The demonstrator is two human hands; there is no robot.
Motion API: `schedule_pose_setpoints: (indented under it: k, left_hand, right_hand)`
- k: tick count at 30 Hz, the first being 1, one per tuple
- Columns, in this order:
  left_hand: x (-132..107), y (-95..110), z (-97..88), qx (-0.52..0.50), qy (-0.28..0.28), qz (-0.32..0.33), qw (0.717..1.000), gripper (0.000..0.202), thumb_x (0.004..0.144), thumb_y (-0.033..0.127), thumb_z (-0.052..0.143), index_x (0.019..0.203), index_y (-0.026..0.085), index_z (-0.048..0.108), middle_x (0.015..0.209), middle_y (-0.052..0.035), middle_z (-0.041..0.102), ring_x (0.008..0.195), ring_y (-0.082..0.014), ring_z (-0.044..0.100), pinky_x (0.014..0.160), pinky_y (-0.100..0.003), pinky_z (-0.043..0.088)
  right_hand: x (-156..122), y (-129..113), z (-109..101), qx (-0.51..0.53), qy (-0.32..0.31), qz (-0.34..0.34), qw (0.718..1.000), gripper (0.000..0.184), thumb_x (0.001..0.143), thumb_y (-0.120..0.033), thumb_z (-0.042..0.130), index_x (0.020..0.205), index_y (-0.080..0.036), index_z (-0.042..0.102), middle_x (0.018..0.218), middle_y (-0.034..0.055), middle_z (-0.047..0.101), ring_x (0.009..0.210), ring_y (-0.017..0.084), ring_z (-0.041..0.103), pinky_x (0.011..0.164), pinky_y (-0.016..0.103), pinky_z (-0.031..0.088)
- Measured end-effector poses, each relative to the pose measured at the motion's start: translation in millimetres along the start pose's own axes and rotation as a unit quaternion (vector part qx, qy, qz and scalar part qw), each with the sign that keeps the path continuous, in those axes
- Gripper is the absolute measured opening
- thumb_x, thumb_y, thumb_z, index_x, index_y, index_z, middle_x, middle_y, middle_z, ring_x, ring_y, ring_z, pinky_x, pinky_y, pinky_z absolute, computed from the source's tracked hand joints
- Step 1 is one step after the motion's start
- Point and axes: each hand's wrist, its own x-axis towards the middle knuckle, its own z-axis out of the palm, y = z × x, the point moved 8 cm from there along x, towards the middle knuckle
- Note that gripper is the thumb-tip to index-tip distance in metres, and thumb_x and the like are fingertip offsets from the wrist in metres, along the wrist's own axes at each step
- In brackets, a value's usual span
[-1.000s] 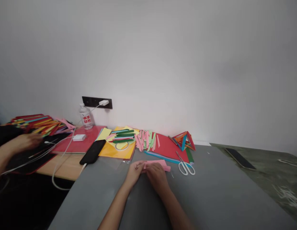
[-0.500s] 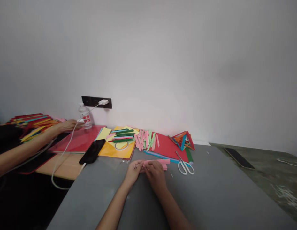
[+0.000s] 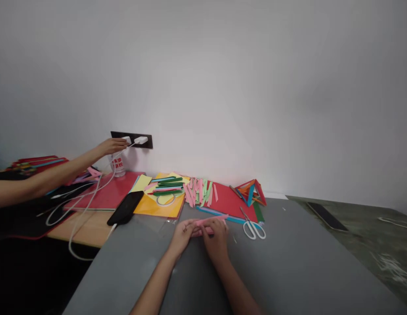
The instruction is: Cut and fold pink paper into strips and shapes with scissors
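Note:
Between my two hands is a folded strip of pink paper (image 3: 219, 218), held just above the grey table (image 3: 289, 267). My left hand (image 3: 184, 234) pinches its left end, and my right hand (image 3: 215, 236) has its fingers closed on the right part. The fingers hide much of the strip. White-handled scissors (image 3: 253, 227) lie to the right of my right hand. Beyond the hands, a pile of short pink and green strips (image 3: 198, 191) rests by a red sheet (image 3: 228, 199). A paper frame of coloured strips (image 3: 251, 191) stands at that sheet's far right corner.
At the left, another person's hand (image 3: 114, 145) holds a white charger (image 3: 126, 140) at the wall socket (image 3: 111, 134). A bottle (image 3: 118, 167), a black phone (image 3: 126, 208), yellow sheets (image 3: 157, 210) and white cables (image 3: 72, 238) are there too. A dark flat device (image 3: 326, 215) lies right.
The other person's hand has risen from beside the bottle to the wall socket with a charger. My right-hand fingers have shifted on the pink paper, whose right end now tilts up more.

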Motion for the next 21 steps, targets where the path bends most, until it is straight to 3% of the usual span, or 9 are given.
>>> schedule_pose_setpoints:
  k: [10, 21]
  left_hand:
    - [-0.8, 1.5, 1.1, 0.032, -0.007, 0.018, 0.999, 0.037, 0.056, 0.032, 0.067, 0.085, 0.01, 0.061, 0.079, -0.0095, 0.068, 0.074, -0.0211, 0.062, 0.073, -0.033, 0.047]
    - [-3.3, 5.1, 7.4, 0.017, -0.026, 0.021, 0.999, 0.038, 0.057, 0.036, 0.066, 0.085, 0.011, 0.062, 0.083, -0.0101, 0.067, 0.078, -0.0235, 0.061, 0.075, -0.036, 0.046]
  right_hand:
    - [0.9, -0.1, -1.4, 0.007, 0.008, 0.01, 1.0, 0.026, 0.077, -0.037, 0.044, 0.062, -0.02, 0.057, 0.068, 0.0018, 0.058, 0.074, 0.017, 0.05, 0.074, 0.031, 0.029]
    - [-1.3, 5.1, -0.9, -0.003, 0.023, 0.012, 1.0, 0.027, 0.077, -0.039, 0.043, 0.062, -0.019, 0.055, 0.069, 0.002, 0.056, 0.075, 0.018, 0.049, 0.074, 0.032, 0.029]
